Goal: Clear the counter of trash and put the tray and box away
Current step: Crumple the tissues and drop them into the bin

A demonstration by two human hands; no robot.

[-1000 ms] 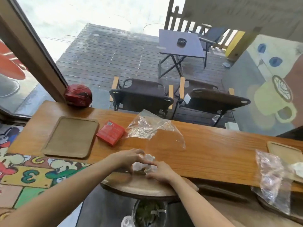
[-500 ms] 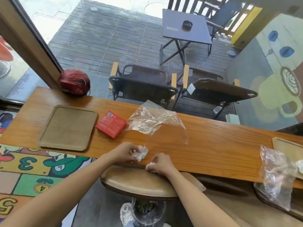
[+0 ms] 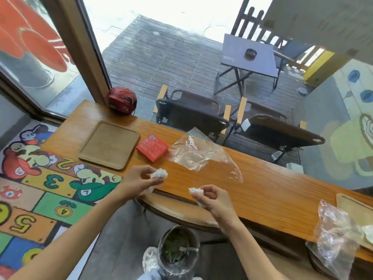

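My left hand pinches a crumpled white tissue over the near edge of the wooden counter. My right hand grips a second wad of white tissue just to the right, apart from the first. A brown tray lies empty at the counter's left. Beside it sits a red box. A crumpled clear plastic bag lies right of the box, beyond my hands.
A trash bin with green waste stands on the floor below my hands, under a round stool. Another clear plastic bag and a second tray are at the counter's right end. A red helmet rests at the far left.
My hands have drawn apart from one clump of tissue, each now holding its own wad, and lifted slightly off the counter's edge. The view has tilted, so the bin shows more.
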